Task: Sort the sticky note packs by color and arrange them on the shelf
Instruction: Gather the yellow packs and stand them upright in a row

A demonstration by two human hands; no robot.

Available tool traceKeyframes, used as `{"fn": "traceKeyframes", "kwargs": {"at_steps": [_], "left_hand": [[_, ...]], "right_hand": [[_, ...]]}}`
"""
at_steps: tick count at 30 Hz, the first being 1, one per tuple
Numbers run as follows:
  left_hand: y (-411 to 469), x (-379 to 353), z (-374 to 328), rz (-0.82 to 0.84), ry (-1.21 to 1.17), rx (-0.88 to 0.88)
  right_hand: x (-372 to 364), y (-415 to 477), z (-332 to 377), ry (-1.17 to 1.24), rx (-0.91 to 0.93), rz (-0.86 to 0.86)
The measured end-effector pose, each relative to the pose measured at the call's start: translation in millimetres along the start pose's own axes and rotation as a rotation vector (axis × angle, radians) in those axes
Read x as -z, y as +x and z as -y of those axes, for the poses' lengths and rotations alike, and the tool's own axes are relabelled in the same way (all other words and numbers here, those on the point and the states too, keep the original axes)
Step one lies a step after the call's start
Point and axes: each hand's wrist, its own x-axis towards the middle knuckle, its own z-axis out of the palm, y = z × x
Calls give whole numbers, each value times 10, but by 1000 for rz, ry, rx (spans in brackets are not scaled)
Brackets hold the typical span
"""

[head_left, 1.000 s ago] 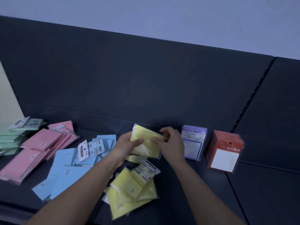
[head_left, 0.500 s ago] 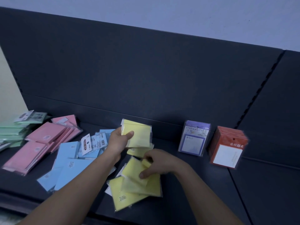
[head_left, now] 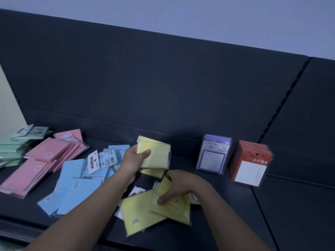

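**Left hand** [head_left: 133,161]: the fingers are curling behind a yellow stack [head_left: 155,154] and the thumb is pressing across its front face. The stack is being held upright just above the shelf [head_left: 290,214], near the middle and close to the back panel [head_left: 163,87]. One more yellow piece is lying flat directly beneath it.

**Right hand** [head_left: 178,185]: the fingers are curling round a single yellow pack [head_left: 164,186], with the thumb pressing down at its near side. The pack is tilting up off the yellow pile [head_left: 139,212]. That pile is lying loose and overlapping on the near part of the shelf, below both hands.

**Blue packs** [head_left: 78,180]: these are lying in an untidy heap just left of the left forearm, a few showing white printed labels.

**Pink packs** [head_left: 49,153]: these are lying in overlapping heaps further left.

**Green packs** [head_left: 12,147]: these are sitting piled at the far left, partly cut off by the picture's edge.

**Purple packs** [head_left: 213,154]: these are standing upright in a row to the right of the hands, fronts facing the viewer.

**Red packs** [head_left: 251,163]: these are standing upright in a row just right of the purple ones, not touching them.
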Motion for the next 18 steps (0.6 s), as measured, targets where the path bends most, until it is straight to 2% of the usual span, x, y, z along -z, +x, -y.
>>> {"fn": "traceKeyframes", "kwargs": {"at_steps": [7, 15, 18], "left_hand": [[-8, 27, -6, -1, 11, -6], [3, 32, 1, -9, 3, -3], [5, 27, 1, -3, 3, -2]], "right_hand": [[25, 5, -158, 240, 13, -53], [111, -42, -93, -224, 46, 46], [35, -9, -71, -193, 87, 23]]}}
